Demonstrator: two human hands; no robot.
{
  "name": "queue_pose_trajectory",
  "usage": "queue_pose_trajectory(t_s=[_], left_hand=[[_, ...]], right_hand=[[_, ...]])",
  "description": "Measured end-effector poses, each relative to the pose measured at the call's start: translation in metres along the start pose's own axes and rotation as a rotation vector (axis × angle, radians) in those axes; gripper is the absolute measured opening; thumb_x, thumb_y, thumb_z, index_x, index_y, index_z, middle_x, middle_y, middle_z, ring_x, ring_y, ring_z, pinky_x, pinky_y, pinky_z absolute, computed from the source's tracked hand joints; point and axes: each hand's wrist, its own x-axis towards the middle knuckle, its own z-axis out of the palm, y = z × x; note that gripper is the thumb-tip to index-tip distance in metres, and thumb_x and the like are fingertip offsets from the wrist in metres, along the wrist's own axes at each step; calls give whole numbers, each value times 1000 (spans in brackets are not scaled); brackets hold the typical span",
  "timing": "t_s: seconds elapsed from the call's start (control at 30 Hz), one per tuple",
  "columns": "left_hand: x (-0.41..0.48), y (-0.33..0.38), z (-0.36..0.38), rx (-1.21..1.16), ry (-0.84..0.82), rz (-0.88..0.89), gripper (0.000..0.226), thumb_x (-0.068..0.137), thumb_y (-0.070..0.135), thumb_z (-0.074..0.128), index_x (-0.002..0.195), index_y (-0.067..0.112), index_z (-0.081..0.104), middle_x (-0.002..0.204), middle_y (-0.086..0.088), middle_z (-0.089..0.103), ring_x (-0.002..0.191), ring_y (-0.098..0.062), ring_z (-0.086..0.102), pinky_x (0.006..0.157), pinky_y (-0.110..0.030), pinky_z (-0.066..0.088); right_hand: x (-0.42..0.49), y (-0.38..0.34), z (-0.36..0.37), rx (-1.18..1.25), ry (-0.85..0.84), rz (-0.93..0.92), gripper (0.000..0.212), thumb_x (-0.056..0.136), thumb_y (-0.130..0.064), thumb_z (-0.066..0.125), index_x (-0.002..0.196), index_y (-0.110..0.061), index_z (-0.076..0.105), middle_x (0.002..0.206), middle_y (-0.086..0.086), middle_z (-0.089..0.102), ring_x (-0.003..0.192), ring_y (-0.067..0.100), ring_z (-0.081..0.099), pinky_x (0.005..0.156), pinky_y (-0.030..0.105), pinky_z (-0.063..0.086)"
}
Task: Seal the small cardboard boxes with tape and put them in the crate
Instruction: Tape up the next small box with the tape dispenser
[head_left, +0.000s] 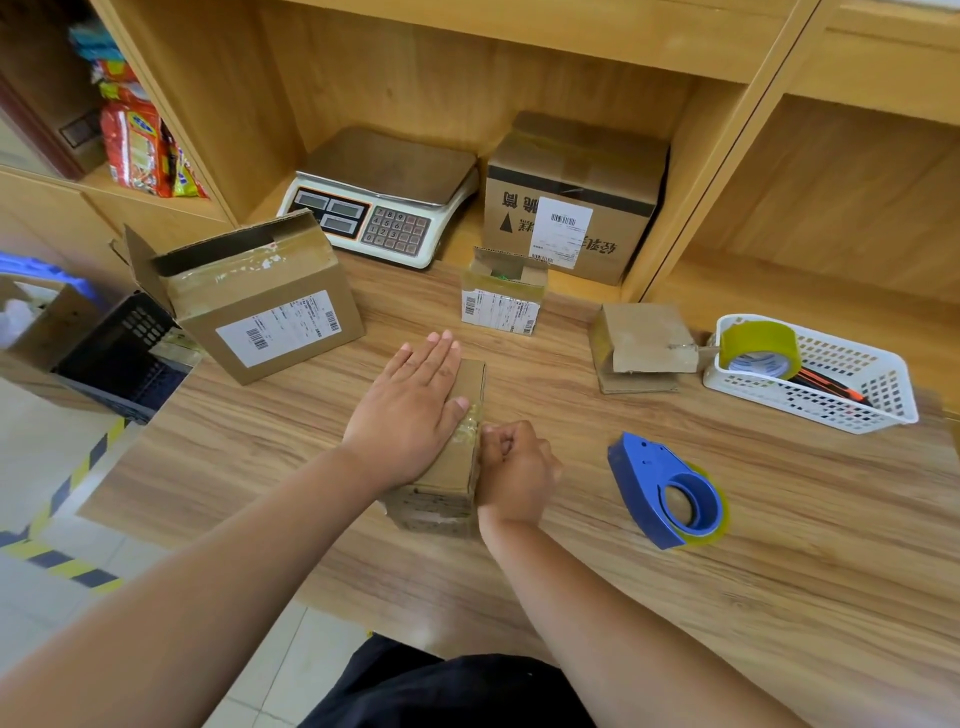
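A small cardboard box (457, 467) lies in the middle of the wooden table, with clear tape over its right edge. My left hand (410, 410) lies flat on its top with straight fingers. My right hand (514, 467) is against the box's right side, fingers curled, pressing the tape there. The blue tape dispenser (670, 493) lies on the table to the right, untouched. Another small box (501, 296) with open flaps stands further back, and a third (644, 343) lies toward the right. The dark crate (124, 358) sits off the table's left edge.
A larger open box (260, 306) stands at the left. A white basket (810, 374) with a tape roll (758, 348) sits at the right. A weighing scale (384, 202) and a labelled carton (571, 202) stand in the shelf recess behind.
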Motion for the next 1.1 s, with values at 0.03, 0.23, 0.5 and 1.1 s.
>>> queue_pose_trajectory(t_s=[0.03,0.23,0.5,1.1], left_hand=[[0,-1,-1,0,0,-1,81,83,53,-11,151,11,0,160,-3,-5,140,-4,-15,114,-25,-15],[-1,-2,-2,-1,9,-6,81,83,52,-12,152,10,1,160,-3,-4,142,-5,-13,114,-25,-15],[1,3,0,6,2,-9,83,81,51,-14,152,10,0,160,-4,-4,146,-12,-9,115,-28,-15],[13,-7,-14,16,-131,275,80,77,46,-12,150,14,-9,155,3,-14,140,-4,-19,114,-24,-17]], right_hand=[[-2,-1,1,-4,-6,16,23,93,-36,53,78,-20,57,63,-16,42,86,13,37,78,29,25],[3,3,2,61,-50,158,31,92,-30,55,120,-20,50,95,-12,53,108,19,48,94,35,37],[-33,-4,-13,549,-393,-7,47,102,-31,30,148,-24,25,146,-23,26,136,-10,23,113,16,17],[19,-25,-49,-49,-515,-400,75,99,-38,42,149,-29,-13,156,-16,-9,141,-1,-11,116,24,-4]])
